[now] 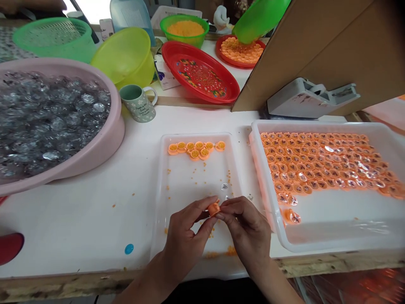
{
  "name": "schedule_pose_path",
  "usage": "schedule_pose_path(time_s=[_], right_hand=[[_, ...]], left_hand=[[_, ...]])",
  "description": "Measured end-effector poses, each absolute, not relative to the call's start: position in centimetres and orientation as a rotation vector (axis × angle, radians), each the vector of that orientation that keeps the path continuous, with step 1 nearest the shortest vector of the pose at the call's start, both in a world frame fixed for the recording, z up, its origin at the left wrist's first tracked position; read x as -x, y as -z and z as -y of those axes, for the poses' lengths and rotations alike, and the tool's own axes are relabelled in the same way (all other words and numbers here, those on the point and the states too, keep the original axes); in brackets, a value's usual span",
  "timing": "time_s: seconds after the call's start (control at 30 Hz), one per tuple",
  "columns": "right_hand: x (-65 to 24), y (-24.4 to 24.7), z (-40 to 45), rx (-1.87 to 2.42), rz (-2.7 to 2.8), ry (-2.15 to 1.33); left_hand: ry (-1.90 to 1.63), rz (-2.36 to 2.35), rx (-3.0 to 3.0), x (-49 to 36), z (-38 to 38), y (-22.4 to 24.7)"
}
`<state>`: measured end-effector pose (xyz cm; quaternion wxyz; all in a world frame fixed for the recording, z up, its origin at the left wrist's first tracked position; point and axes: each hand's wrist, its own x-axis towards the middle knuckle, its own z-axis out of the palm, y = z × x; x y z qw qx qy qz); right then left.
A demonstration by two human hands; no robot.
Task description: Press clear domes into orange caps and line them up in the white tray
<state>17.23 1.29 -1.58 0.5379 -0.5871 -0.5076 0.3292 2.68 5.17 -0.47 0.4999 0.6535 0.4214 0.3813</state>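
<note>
A small orange cup (214, 209) is held above the near part of a shallow white tray (180, 185). My left hand (186, 230) pinches it from the left, thumb below and fingers above. My right hand (245, 228) grips its right side between thumb and fingertips. Toward the tray's far edge stand several orange cups (199, 145) with yellow filling. Yellow crumbs lie scattered across the tray, and small clear plastic discs (224, 186) rest just beyond my right hand.
On the right, a larger white tray (316, 240) holds rows of orange cups with shiny tops. A pink basin (104, 152) of clear plastic pieces stands left. Behind are a mug (139, 105), a red tray (202, 76), a tape dispenser (303, 99) and a cardboard panel (341, 50).
</note>
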Motion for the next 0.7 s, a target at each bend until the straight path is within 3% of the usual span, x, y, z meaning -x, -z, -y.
schedule_pose_path(time_s=[0.7], right_hand=[[-16.50,1.84,-0.92,1.410,1.042,-0.887]], left_hand=[[-0.959,-1.065,-1.528,-2.42,-5.11,0.44]])
